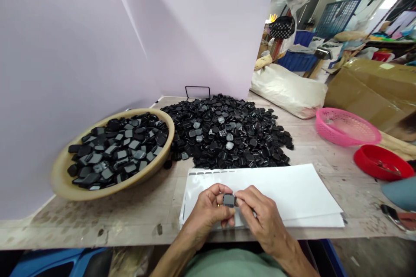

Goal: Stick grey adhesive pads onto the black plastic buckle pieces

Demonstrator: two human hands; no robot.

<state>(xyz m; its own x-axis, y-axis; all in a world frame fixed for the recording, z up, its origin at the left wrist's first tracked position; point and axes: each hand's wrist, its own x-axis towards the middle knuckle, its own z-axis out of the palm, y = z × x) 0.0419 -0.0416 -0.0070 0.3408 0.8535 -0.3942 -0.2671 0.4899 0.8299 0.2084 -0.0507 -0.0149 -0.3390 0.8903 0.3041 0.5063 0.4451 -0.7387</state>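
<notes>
My left hand [211,208] grips a small black plastic piece with a grey flat face [229,200] between thumb and fingers, above the white paper sheets [302,194]. At the piece's right edge, my right hand [261,214] is closed in a pinch, its fingertips touching or nearly touching the piece. Something small and dark shows below the right fingers, but most of it is hidden by them. Behind the paper spreads a large heap of similar black pieces [240,138]. More of these pieces fill a round beige basin [170,138] on the left.
A pink perforated basket [344,136] and a red tray [364,166] with small metal items stand at the right. Near them lie a watch [394,218], a white sack [289,88] and a cardboard box [373,95]. A pale wall [130,30] rises behind the table [136,220].
</notes>
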